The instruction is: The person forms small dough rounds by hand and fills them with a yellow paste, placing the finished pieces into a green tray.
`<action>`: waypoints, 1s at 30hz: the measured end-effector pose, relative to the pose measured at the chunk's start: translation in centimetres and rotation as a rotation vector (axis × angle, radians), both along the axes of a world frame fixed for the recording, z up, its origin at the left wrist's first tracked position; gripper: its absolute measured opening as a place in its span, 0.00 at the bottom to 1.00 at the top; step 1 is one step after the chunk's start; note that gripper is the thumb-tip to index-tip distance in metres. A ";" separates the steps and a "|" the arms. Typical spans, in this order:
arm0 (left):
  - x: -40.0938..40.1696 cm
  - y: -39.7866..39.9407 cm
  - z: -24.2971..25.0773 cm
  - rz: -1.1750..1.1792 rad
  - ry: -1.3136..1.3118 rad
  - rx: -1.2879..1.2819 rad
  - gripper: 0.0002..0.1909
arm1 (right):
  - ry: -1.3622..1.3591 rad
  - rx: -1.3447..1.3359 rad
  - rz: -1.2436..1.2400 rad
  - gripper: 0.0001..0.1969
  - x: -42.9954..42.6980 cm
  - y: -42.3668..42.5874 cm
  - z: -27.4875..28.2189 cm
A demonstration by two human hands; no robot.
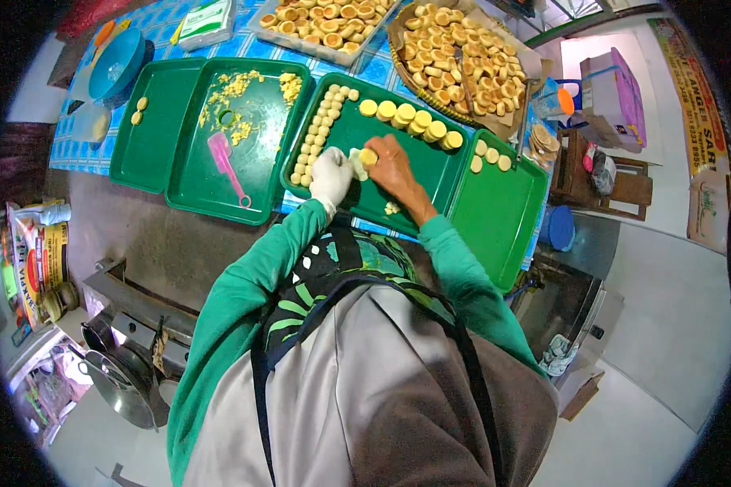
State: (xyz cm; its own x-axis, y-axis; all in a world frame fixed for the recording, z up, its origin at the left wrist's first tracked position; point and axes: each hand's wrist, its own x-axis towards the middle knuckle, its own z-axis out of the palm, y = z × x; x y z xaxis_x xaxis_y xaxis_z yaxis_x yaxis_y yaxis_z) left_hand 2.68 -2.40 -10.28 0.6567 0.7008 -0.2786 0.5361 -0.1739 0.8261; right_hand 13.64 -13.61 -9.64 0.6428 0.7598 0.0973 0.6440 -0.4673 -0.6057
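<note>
My left hand (332, 175), in a white glove, has its fingers curled at the edge of a pale thin piece (359, 165), perhaps dough or film. My bare right hand (396, 167) grips a small yellow round (368, 157) against that piece. Both hands are over a green tray (429, 176). Rows of small pale dough balls (317, 134) line its left side, beside the glove. Along the far side stand yellow rounds (406, 113), some of them stacked. Crumbs (392, 207) lie near my right wrist.
Left are a crumb-strewn green tray (219, 182) with a pink scoop (222, 155), another green tray (143, 146) and a blue bowl (117, 63). On the right, a green tray (493, 219) holds several rounds. Behind stand a plastic container (307, 47) and a basket (423, 91) of browned pastries.
</note>
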 end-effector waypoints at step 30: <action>-1.0 1.6 -2.5 0.032 -0.027 -0.494 0.07 | 0.361 0.168 -0.224 0.05 -2.0 0.5 -4.2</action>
State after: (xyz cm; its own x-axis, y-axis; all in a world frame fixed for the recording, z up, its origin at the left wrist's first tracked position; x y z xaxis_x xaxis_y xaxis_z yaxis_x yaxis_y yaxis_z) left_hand 1.70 -0.84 -12.75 0.6485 0.5097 -0.5653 0.5116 0.2581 0.8196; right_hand 11.61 -13.16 -13.89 0.8050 0.5908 -0.0537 0.2715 -0.4475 -0.8521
